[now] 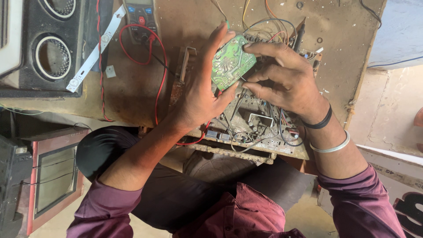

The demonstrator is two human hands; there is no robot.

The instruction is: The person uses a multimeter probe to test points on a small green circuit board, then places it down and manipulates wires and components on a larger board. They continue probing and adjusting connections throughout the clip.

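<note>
A small green circuit board (230, 61) is tilted up on edge above a large dusty circuit board (260, 128) that lies at the near edge of the wooden workbench (141, 88). My left hand (200, 90) cups the green board from the left, thumb under its lower edge and fingers stretched up its side. My right hand (286, 79) grips the green board's right edge with curled fingers. The right wrist carries a black band and a silver bangle. Coloured wires (269, 31) run from behind the green board.
A multimeter (141, 17) with red leads (158, 75) lies at the back of the bench. A black speaker box (48, 48) and a white LED strip (94, 50) sit at left. A soldering iron (300, 35) lies behind my right hand. An old television set (53, 176) stands on the floor at left.
</note>
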